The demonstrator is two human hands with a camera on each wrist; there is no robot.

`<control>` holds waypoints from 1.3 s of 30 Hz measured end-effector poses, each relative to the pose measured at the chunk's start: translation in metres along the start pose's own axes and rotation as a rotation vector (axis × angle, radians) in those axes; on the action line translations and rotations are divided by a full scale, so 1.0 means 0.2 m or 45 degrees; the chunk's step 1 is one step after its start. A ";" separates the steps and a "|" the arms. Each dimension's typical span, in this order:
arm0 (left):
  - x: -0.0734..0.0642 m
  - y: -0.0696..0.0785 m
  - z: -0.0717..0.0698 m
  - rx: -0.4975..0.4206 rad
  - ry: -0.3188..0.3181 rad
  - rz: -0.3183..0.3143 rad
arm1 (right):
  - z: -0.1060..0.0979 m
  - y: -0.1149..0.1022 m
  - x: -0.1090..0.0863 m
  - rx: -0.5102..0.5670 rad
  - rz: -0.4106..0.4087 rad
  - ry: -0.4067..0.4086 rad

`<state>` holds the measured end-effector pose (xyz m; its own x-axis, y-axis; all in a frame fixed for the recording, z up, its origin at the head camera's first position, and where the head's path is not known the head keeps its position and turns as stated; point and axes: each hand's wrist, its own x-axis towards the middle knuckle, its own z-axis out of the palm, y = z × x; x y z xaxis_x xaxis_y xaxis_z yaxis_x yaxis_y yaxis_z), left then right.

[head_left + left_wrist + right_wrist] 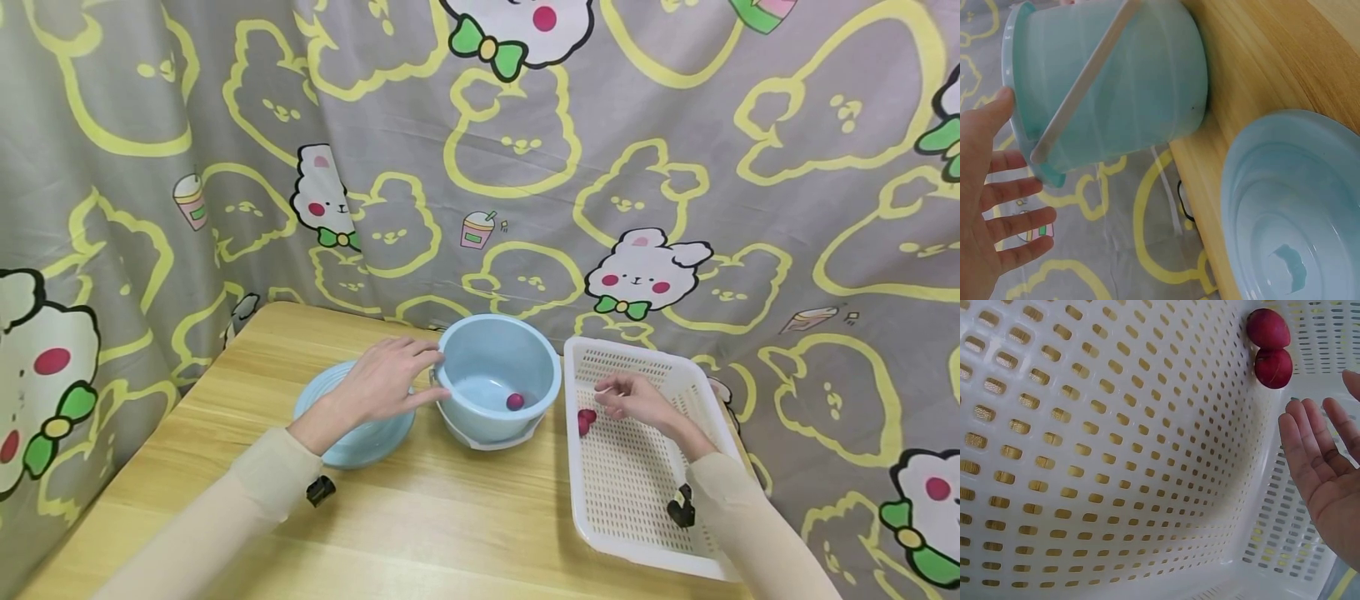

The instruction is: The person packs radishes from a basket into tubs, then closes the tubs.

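A light-blue bucket [498, 342] with a pale handle [1079, 87] stands mid-table, one dark red plum-like fruit [515, 402] at its bottom. My left hand [393, 375] is at its left rim; in the left wrist view the thumb meets the rim and the fingers are spread nearly straight. Over the white perforated basket [622, 492] hovers my right hand [633, 398], its fingers loosely bent and holding nothing. Dark red fruits [1269, 328] lie against the basket's wall, just beyond those fingertips in the right wrist view.
Under my left forearm sits a light-blue round basin [360, 446], left of the bucket. All stand on a wooden table [450, 533]. A patterned grey curtain [405, 125] hangs right behind the table's far edge.
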<state>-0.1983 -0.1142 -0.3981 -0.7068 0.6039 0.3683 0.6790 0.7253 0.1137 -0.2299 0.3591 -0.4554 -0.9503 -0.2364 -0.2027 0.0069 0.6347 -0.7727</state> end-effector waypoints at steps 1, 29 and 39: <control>0.00 0.00 0.00 -0.001 -0.002 -0.002 | 0.00 0.00 0.00 -0.010 0.002 -0.003; 0.01 0.00 0.00 0.002 0.001 0.006 | 0.05 0.08 0.05 -0.002 0.112 -0.080; 0.00 0.00 0.00 0.006 0.004 0.010 | 0.07 0.08 0.06 -0.066 0.114 -0.095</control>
<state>-0.1996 -0.1140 -0.3987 -0.7011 0.6084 0.3720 0.6833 0.7224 0.1062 -0.2372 0.3560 -0.4788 -0.9206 -0.2302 -0.3153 0.0727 0.6923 -0.7179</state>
